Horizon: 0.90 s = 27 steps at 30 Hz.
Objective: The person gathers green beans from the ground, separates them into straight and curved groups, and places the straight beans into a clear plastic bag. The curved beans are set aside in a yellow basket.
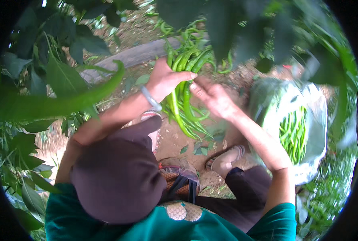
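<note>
A bunch of long green chili peppers (183, 96) hangs from my left hand (164, 76), with the thumb laid across its front. Stem ends point up and away from me; the thin tips fan out below. My right hand (216, 96) is at the right side of the bunch, thumb and fingers pointing toward it. Motion blurs its fingers, and whether they grip a pepper cannot be seen. Past the hands lies a loose heap of green chili peppers (192, 36), partly hidden by leaves and by the held bunch.
To the right stands a clear plastic bag (314, 135) with more green peppers (293, 135) inside. A long grey strip (136, 54) crosses the soil (173, 141) beyond my hands. Pepper leaves (61, 75) and a large near pepper (76, 99) hang close to the camera.
</note>
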### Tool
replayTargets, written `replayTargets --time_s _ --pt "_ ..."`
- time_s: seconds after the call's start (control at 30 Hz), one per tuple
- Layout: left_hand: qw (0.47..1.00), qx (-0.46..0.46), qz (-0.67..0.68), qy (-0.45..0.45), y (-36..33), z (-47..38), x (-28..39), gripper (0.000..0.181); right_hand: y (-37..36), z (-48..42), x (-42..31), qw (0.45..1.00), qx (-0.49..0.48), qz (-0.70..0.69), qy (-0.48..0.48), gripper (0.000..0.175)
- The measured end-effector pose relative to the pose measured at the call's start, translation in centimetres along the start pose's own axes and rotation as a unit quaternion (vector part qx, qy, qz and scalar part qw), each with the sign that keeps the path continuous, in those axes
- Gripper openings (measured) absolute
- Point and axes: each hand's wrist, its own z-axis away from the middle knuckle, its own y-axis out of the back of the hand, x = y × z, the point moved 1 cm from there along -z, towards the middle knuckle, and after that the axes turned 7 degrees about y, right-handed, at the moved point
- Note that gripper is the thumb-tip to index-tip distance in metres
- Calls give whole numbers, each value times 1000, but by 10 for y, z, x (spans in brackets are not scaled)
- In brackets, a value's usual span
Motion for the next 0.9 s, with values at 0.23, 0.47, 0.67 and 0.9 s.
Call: replayTargets --time_s 0.23,0.47,0.67,0.9 --pt "894 -216 122 374 -123 -15 4 24 58 118 -38 984 102 89 -112 36" --pt "875 -391 13 284 -266 -9 41 41 133 217 -54 939 205 -267 -67 37" --pt "947 -307 -78 54 -353 27 101 24 184 261 -105 922 383 63 14 76" --pt "965 -262 -7 -20 -429 56 124 21 191 253 -100 847 469 -148 201 74"
